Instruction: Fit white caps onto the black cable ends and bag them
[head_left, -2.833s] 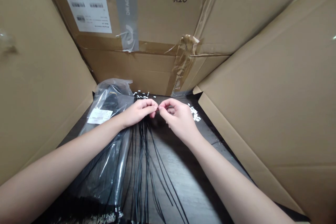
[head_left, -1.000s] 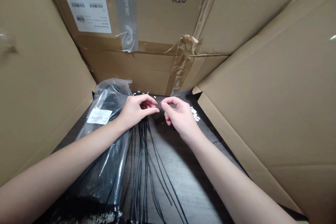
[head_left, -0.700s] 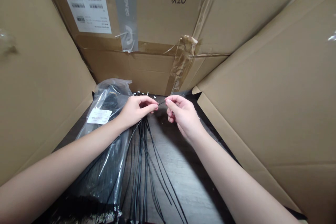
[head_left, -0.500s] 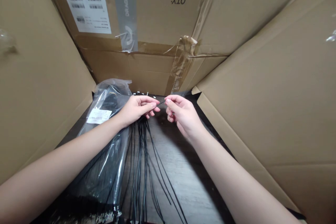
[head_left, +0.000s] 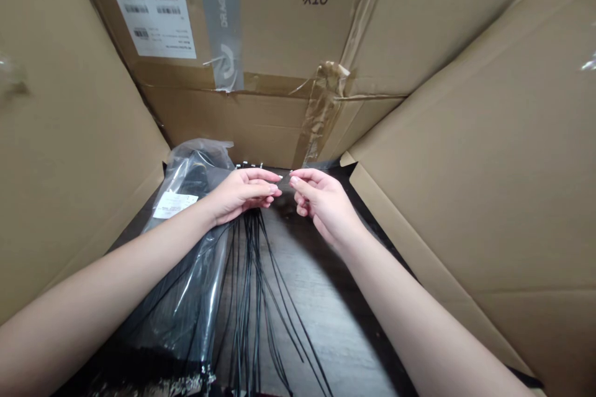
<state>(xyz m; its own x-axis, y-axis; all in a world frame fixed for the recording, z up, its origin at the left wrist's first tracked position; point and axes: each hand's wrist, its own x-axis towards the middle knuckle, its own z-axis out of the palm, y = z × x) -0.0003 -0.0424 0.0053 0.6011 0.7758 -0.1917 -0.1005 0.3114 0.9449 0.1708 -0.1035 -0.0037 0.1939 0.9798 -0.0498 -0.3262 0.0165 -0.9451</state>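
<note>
My left hand [head_left: 246,195] is closed in a light pinch on a thin black cable [head_left: 218,234], which runs back beneath the wrist to the lower left. At its fingertips shows a tiny white end piece [head_left: 280,178]. Just to the right, across a narrow gap, my right hand [head_left: 323,201] pinches thumb against index finger. A speck of something pale shows at that pinch, too small to name. Under the left hand, a bunch of loose black cables [head_left: 251,298] spreads toward me, with several white connectors [head_left: 245,164] beyond the fingers.
A clear plastic bag [head_left: 186,260] of black cables, with a white label [head_left: 174,205], lies on the left of the dark tabletop [head_left: 321,322]. Cardboard walls stand on the left [head_left: 69,136], at the back [head_left: 274,25] and on the right [head_left: 465,167].
The black strand that stretched between my two hands no longer shows in the gap. My left fingers have shifted slightly, and a white end now shows at their tips. My right hand has barely moved.
</note>
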